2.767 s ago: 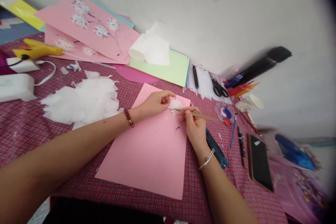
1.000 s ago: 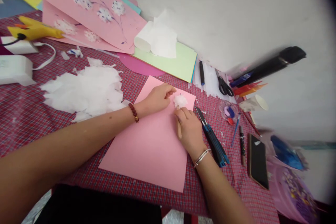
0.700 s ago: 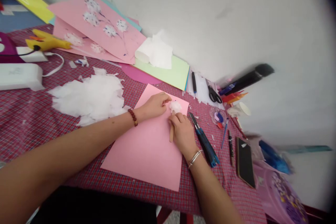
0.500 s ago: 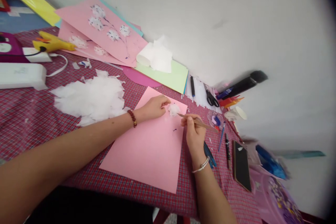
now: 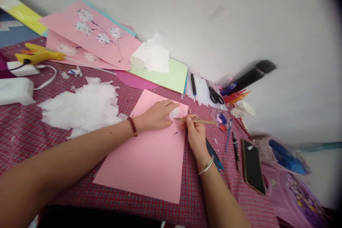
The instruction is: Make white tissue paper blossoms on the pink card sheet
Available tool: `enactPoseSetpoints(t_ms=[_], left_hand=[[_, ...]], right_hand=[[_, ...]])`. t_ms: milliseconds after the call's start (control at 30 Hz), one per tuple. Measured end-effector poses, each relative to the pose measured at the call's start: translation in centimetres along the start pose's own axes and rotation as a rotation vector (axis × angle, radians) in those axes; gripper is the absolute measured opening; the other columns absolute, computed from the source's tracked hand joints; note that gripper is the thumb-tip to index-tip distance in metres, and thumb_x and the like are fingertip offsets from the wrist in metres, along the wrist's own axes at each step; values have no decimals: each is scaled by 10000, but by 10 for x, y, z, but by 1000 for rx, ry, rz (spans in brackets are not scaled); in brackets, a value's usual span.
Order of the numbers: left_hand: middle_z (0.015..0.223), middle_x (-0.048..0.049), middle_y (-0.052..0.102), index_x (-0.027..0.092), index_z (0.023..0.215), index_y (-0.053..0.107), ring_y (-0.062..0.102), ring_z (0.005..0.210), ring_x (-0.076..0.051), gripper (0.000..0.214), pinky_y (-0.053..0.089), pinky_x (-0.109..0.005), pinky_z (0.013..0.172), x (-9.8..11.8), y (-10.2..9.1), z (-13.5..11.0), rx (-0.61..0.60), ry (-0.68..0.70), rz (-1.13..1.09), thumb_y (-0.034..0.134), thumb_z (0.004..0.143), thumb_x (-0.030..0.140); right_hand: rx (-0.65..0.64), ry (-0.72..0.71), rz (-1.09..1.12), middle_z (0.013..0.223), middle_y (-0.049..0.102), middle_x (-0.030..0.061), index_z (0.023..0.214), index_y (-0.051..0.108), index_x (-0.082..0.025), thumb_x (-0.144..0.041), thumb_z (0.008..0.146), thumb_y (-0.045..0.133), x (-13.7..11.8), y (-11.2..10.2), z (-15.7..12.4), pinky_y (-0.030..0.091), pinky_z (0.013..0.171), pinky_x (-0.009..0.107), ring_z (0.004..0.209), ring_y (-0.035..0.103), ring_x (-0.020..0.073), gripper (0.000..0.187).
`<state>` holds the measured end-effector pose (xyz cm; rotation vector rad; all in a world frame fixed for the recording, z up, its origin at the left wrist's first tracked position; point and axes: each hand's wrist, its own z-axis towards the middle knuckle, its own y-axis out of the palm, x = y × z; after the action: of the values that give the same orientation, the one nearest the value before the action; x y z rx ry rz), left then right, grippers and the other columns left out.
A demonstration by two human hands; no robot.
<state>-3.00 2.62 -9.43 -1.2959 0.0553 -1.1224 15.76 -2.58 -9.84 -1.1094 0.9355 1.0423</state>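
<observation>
A sheet of pink paper (image 5: 144, 160) lies in front of me, with a small tuft of white tissue (image 5: 175, 113) near its far right corner. My left hand (image 5: 157, 114) rests on the sheet, thumb and fingers apart on either side of the tuft's left edge. From the right, my right hand (image 5: 195, 131) pinches a slim wooden-handled paintbrush (image 5: 204, 122), its tip at the lower edge of the tuft. Whether the tip touches the tissue I cannot tell. Below the tuft there is a small purple mark (image 5: 175, 134) on the paper.
Torn white tissue (image 5: 82, 105) is heaped at left, near a yellow glue gun (image 5: 40, 54). Pink sheets with white flowers (image 5: 107, 51) lean at the back. To the right are black scissors (image 5: 215, 95), a paint palette (image 5: 220, 118), a marker (image 5: 236, 151) and a phone (image 5: 253, 165).
My left hand has spread its fingers and settled around the tuft. The brush tip has shifted left to the tuft's lower edge. The whole view has turned slightly.
</observation>
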Motion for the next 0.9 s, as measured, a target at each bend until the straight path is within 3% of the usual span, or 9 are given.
enactPoseSetpoints(t_ms=[367,600,700,833,900], left_hand=[[1277,-125,547,128,1306,475,487,1207,-233,608,406,-393,1059,-6,-4,3,-5,-33,-162,519,702,76],[1175,-95,565,166,1250,500,586,964,-148,666,528,-306,857,-20,-2,-6,155,-310,-453,395,623,-32],[1170,-91,567,183,1232,509,592,945,-142,635,531,-308,844,-23,-1,-10,168,-350,-517,411,637,-16],[1136,-88,588,188,1211,517,600,956,-150,528,522,-322,852,-19,-7,-11,155,-393,-536,462,706,43],[1065,-73,611,181,1127,550,604,940,-152,377,513,-320,849,-15,-13,-10,160,-441,-547,500,762,104]], right_hand=[[-50,-169,-351,821,620,25,906,609,-196,-253,931,437,0,5,-8,473,687,305,727,581,160,184],[-163,-228,-434,898,650,47,938,623,-204,-160,912,412,-6,6,-12,485,764,322,836,606,173,217],[-68,-107,-306,822,635,34,886,617,-208,-233,915,453,-9,3,-10,490,717,327,769,601,176,169],[205,144,144,663,563,-21,848,549,-212,-309,935,442,-7,-3,-9,483,586,308,565,554,145,169],[211,202,252,649,560,-24,856,549,-206,-318,935,453,-5,-4,-9,476,564,297,545,550,137,167]])
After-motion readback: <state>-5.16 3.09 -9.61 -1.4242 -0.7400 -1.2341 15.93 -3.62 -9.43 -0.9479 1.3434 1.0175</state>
